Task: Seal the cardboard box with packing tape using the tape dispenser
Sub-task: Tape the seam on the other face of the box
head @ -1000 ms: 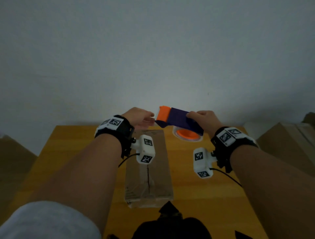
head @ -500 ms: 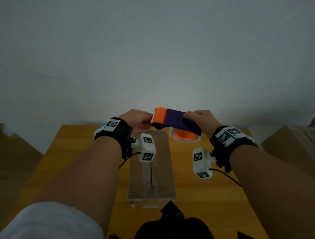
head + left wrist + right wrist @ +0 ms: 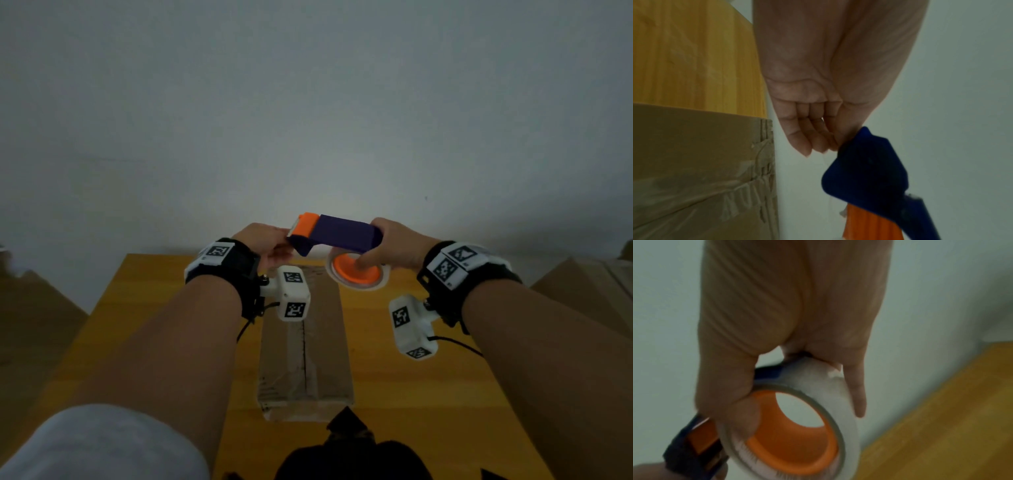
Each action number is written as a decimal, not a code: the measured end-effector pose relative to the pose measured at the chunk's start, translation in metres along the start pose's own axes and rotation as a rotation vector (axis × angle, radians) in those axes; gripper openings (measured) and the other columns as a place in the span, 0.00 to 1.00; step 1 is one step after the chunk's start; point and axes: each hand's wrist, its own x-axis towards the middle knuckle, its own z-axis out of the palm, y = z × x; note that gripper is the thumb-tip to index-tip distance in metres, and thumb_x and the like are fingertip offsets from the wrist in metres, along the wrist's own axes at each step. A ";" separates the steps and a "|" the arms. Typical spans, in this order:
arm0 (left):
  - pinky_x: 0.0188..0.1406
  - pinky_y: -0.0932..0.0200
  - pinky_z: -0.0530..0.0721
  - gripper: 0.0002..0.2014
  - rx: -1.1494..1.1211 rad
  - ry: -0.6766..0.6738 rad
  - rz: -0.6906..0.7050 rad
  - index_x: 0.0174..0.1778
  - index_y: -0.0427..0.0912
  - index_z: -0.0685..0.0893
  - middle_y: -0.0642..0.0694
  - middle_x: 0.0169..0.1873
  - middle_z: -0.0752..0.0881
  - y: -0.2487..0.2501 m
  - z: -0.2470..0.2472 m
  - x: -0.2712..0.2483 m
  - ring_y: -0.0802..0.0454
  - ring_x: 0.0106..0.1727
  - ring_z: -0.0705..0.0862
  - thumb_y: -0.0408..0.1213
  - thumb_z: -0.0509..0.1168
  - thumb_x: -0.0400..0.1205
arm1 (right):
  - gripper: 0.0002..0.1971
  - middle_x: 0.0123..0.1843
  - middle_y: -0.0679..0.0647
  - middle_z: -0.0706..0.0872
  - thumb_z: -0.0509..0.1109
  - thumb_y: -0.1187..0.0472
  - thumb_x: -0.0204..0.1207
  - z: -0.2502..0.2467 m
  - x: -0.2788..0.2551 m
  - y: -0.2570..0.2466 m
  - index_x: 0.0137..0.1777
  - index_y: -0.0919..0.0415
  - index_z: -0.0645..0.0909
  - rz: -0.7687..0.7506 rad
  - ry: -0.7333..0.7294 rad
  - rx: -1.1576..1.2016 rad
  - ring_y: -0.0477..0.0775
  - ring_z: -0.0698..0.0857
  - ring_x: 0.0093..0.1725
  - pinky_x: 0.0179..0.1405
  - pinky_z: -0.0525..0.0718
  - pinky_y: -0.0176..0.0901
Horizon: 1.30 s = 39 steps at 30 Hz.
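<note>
A flat cardboard box (image 3: 305,353) lies lengthwise on the yellow wooden table (image 3: 411,394), with clear tape along its top; its far end shows in the left wrist view (image 3: 694,162). Above that far end I hold a blue tape dispenser (image 3: 342,234) with an orange front. My right hand (image 3: 394,245) grips its rear, fingers over the top and thumb on the orange core of the clear tape roll (image 3: 358,274). My left hand (image 3: 270,245) has its fingers curled at the dispenser's front (image 3: 869,165), pinching the loose end of the tape, which is hard to make out.
The table's far edge meets a pale wall. Brown cardboard boxes stand beside the table on the right (image 3: 589,291) and on the left (image 3: 30,308). A dark object (image 3: 346,452) sits at the table's near edge, just in front of the box.
The dispenser has shifted slightly left and tilted, so the roll's orange core faces me more. My right thumb now lies on the core. The left hand stays at the front end.
</note>
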 end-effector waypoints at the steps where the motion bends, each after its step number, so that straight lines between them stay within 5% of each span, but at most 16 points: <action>1: 0.18 0.69 0.83 0.03 -0.006 0.009 0.004 0.41 0.36 0.82 0.41 0.34 0.82 0.001 -0.001 0.000 0.52 0.31 0.78 0.27 0.66 0.80 | 0.20 0.42 0.51 0.77 0.79 0.63 0.66 0.000 0.000 -0.002 0.53 0.59 0.73 -0.023 0.026 -0.039 0.49 0.78 0.38 0.33 0.76 0.37; 3: 0.20 0.67 0.84 0.03 -0.003 0.023 0.018 0.41 0.37 0.82 0.42 0.33 0.82 0.002 -0.002 0.002 0.53 0.31 0.78 0.27 0.66 0.80 | 0.20 0.41 0.50 0.76 0.78 0.63 0.65 -0.001 -0.001 -0.005 0.51 0.58 0.72 -0.066 0.070 -0.106 0.48 0.77 0.37 0.31 0.74 0.36; 7: 0.47 0.57 0.86 0.04 0.061 0.061 0.064 0.40 0.35 0.84 0.40 0.37 0.85 -0.003 -0.005 0.005 0.50 0.38 0.82 0.28 0.66 0.80 | 0.21 0.38 0.44 0.75 0.79 0.62 0.61 0.000 -0.003 -0.002 0.50 0.55 0.72 -0.106 0.114 -0.292 0.43 0.76 0.36 0.29 0.72 0.34; 9: 0.53 0.54 0.85 0.04 0.042 0.079 0.074 0.39 0.35 0.84 0.39 0.39 0.86 -0.008 -0.005 0.004 0.48 0.42 0.83 0.28 0.67 0.79 | 0.22 0.38 0.43 0.75 0.80 0.62 0.59 0.001 -0.003 0.000 0.49 0.55 0.72 -0.105 0.118 -0.310 0.42 0.75 0.36 0.29 0.72 0.33; 12: 0.53 0.54 0.85 0.08 0.023 0.082 0.067 0.34 0.36 0.82 0.38 0.37 0.83 -0.014 -0.004 0.004 0.48 0.40 0.81 0.27 0.67 0.79 | 0.23 0.38 0.44 0.76 0.80 0.62 0.60 0.003 -0.003 0.002 0.50 0.55 0.72 -0.106 0.102 -0.329 0.47 0.78 0.39 0.30 0.73 0.34; 16: 0.38 0.59 0.86 0.12 -0.015 0.189 0.021 0.29 0.36 0.79 0.42 0.22 0.82 -0.021 -0.021 0.004 0.50 0.30 0.77 0.24 0.66 0.79 | 0.23 0.39 0.45 0.76 0.79 0.63 0.61 -0.007 -0.009 0.013 0.50 0.55 0.71 -0.058 0.101 -0.392 0.53 0.80 0.43 0.32 0.73 0.36; 18: 0.48 0.52 0.86 0.11 0.018 0.214 -0.002 0.29 0.35 0.81 0.44 0.18 0.83 -0.027 -0.030 0.005 0.48 0.31 0.79 0.25 0.68 0.78 | 0.23 0.42 0.48 0.77 0.79 0.64 0.61 -0.013 -0.012 0.020 0.51 0.55 0.70 -0.022 0.099 -0.420 0.54 0.81 0.45 0.38 0.76 0.40; 22: 0.64 0.45 0.83 0.10 0.066 0.204 -0.027 0.30 0.36 0.83 0.38 0.29 0.83 -0.029 -0.031 0.003 0.43 0.39 0.81 0.29 0.70 0.78 | 0.25 0.48 0.52 0.78 0.80 0.65 0.62 -0.012 -0.008 0.027 0.52 0.58 0.69 -0.022 0.105 -0.464 0.55 0.80 0.45 0.41 0.78 0.44; 28: 0.61 0.45 0.84 0.10 0.087 0.253 -0.057 0.31 0.37 0.82 0.40 0.30 0.85 -0.033 -0.043 0.012 0.44 0.42 0.82 0.30 0.70 0.78 | 0.23 0.48 0.56 0.80 0.78 0.66 0.63 -0.029 -0.004 0.049 0.49 0.57 0.67 0.023 0.112 -0.540 0.54 0.79 0.42 0.38 0.74 0.43; 30: 0.56 0.48 0.85 0.04 0.098 0.235 -0.062 0.39 0.36 0.85 0.42 0.28 0.84 -0.034 -0.039 0.013 0.46 0.38 0.80 0.32 0.70 0.78 | 0.22 0.46 0.54 0.79 0.78 0.65 0.65 -0.030 -0.003 0.051 0.50 0.58 0.67 0.026 0.106 -0.531 0.54 0.79 0.42 0.39 0.75 0.44; 33: 0.49 0.52 0.84 0.07 0.145 0.247 -0.087 0.51 0.38 0.86 0.39 0.47 0.84 -0.030 -0.035 0.014 0.46 0.45 0.79 0.34 0.70 0.78 | 0.21 0.41 0.52 0.78 0.78 0.55 0.66 -0.024 -0.001 0.055 0.49 0.58 0.68 0.030 0.110 -0.489 0.54 0.79 0.39 0.37 0.76 0.43; 35: 0.60 0.48 0.82 0.10 0.235 0.260 -0.095 0.53 0.40 0.87 0.35 0.61 0.84 -0.029 -0.036 0.014 0.40 0.55 0.82 0.38 0.71 0.78 | 0.24 0.38 0.50 0.78 0.79 0.48 0.65 -0.018 0.002 0.060 0.48 0.58 0.69 0.023 0.133 -0.473 0.52 0.79 0.35 0.30 0.75 0.41; 39: 0.69 0.43 0.77 0.21 0.481 0.255 -0.103 0.63 0.37 0.84 0.32 0.68 0.80 -0.030 -0.035 0.014 0.34 0.70 0.78 0.46 0.69 0.79 | 0.23 0.39 0.54 0.81 0.79 0.48 0.65 -0.012 0.010 0.068 0.48 0.59 0.70 0.008 0.176 -0.433 0.54 0.81 0.33 0.30 0.79 0.45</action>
